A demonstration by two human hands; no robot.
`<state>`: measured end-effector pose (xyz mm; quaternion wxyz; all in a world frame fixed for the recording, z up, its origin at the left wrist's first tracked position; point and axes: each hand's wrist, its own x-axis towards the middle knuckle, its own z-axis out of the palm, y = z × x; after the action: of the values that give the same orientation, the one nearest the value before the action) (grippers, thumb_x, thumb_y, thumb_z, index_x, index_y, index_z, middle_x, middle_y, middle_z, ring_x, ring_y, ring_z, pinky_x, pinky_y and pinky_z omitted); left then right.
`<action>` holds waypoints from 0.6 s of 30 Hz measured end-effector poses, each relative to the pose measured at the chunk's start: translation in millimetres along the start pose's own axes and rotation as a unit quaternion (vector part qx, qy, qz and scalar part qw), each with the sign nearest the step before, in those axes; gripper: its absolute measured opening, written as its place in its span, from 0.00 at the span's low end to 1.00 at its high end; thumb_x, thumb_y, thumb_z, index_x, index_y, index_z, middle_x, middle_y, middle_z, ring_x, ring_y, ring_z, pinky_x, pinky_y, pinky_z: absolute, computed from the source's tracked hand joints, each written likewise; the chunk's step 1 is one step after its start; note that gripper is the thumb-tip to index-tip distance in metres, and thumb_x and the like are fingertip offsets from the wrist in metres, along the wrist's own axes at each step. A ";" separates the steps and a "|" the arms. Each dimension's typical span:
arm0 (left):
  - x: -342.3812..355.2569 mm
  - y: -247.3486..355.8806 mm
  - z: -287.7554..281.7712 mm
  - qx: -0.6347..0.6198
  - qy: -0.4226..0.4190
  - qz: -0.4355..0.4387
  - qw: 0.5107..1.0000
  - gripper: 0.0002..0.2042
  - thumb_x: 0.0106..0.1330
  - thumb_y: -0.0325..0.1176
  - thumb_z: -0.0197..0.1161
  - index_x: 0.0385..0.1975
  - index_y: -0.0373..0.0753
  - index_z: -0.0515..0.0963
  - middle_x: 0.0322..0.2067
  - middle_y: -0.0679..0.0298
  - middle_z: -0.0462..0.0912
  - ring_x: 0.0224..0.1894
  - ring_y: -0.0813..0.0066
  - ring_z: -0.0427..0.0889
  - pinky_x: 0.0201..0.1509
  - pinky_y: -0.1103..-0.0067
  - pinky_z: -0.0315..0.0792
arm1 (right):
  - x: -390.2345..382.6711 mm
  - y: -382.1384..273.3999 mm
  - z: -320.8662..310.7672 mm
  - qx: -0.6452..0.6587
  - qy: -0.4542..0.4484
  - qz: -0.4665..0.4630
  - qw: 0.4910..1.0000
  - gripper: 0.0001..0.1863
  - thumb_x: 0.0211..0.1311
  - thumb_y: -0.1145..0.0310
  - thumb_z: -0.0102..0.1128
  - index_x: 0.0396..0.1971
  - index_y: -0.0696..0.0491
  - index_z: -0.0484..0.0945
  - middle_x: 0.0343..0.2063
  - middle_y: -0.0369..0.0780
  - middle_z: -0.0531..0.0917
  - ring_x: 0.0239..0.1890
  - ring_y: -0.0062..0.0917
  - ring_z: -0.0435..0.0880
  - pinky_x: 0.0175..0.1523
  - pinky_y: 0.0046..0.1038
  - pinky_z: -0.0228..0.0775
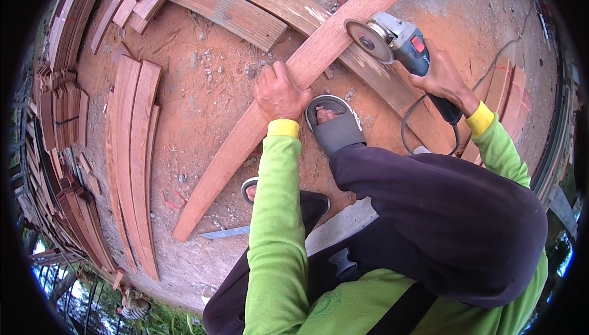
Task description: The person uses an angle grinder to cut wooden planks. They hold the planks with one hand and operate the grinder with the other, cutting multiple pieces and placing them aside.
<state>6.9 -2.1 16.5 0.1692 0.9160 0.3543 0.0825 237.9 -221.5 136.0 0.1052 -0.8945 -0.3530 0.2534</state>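
**Grinder disc at the plank's edge**

Left grip (280,94) clenched over the long curved plank (245,132), pressing it down just beside the sandalled foot (334,126). Right grip (443,80) wrapped around the angle grinder (392,39), disc ahead of the left grip, touching the plank's upper stretch.

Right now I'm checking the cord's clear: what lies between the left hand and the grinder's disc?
In the head view, only bare curved plank runs from left hand to disc.

Your curved plank (257,126) was matt reddish wood, smooth-sawn; your angle grinder (402,43) showed dull grey metal, blue plastic and a gritty disc.
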 end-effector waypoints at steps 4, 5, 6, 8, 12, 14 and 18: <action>-0.2 1.2 -1.5 0.001 -0.008 -0.001 1.000 0.22 0.36 0.37 0.70 0.32 0.40 0.70 0.32 0.57 0.74 0.38 0.55 0.78 0.42 0.64 0.71 | 1.2 0.3 -0.5 0.000 -0.002 0.001 1.000 0.34 0.39 0.65 0.69 0.48 0.68 0.71 0.29 0.55 0.80 0.32 0.44 0.83 0.40 0.38 0.74; -0.2 1.2 -1.3 0.002 -0.009 -0.002 1.000 0.22 0.36 0.37 0.70 0.32 0.41 0.70 0.32 0.57 0.74 0.38 0.55 0.78 0.42 0.64 0.71 | 1.2 0.0 -0.3 0.005 0.001 -0.001 1.000 0.34 0.39 0.65 0.69 0.48 0.68 0.71 0.29 0.55 0.80 0.32 0.44 0.83 0.40 0.38 0.74; 0.0 1.4 -1.2 0.002 -0.011 -0.002 1.000 0.22 0.36 0.37 0.70 0.32 0.41 0.70 0.32 0.57 0.74 0.38 0.55 0.78 0.42 0.64 0.71 | 1.2 -0.2 -0.1 0.006 0.002 0.000 1.000 0.34 0.39 0.65 0.69 0.48 0.67 0.71 0.29 0.55 0.81 0.32 0.43 0.83 0.40 0.37 0.74; -0.1 0.2 -1.1 0.002 -0.010 -0.003 1.000 0.22 0.36 0.37 0.70 0.32 0.41 0.70 0.32 0.57 0.74 0.38 0.55 0.78 0.42 0.64 0.71 | 1.9 -1.6 0.4 0.008 0.004 -0.002 1.000 0.34 0.39 0.66 0.69 0.48 0.67 0.71 0.29 0.54 0.81 0.32 0.43 0.83 0.40 0.37 0.74; -0.1 -0.2 0.9 0.001 -0.005 0.000 1.000 0.23 0.35 0.37 0.72 0.33 0.41 0.70 0.32 0.57 0.74 0.39 0.55 0.78 0.42 0.64 0.71 | 3.0 -1.4 0.4 0.010 0.003 0.005 1.000 0.33 0.40 0.66 0.69 0.47 0.67 0.71 0.29 0.54 0.81 0.31 0.42 0.83 0.40 0.37 0.74; -0.4 0.2 1.1 0.001 -0.004 0.000 1.000 0.24 0.35 0.38 0.72 0.33 0.41 0.70 0.33 0.57 0.74 0.38 0.56 0.78 0.43 0.65 0.71 | 3.2 -1.7 1.7 0.017 0.009 0.002 1.000 0.33 0.40 0.66 0.69 0.47 0.66 0.71 0.29 0.53 0.80 0.31 0.41 0.83 0.40 0.37 0.74; -0.4 0.5 0.5 0.004 -0.011 -0.003 1.000 0.25 0.34 0.38 0.73 0.34 0.42 0.70 0.33 0.57 0.74 0.38 0.56 0.78 0.43 0.65 0.71 | 2.0 -0.1 1.5 0.011 0.009 0.002 1.000 0.33 0.40 0.66 0.70 0.48 0.66 0.70 0.29 0.53 0.80 0.32 0.41 0.83 0.40 0.37 0.74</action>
<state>7.0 -2.9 16.2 0.1692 0.9166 0.3554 0.0707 238.3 -220.0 134.0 0.1182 -0.8960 -0.3477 0.2496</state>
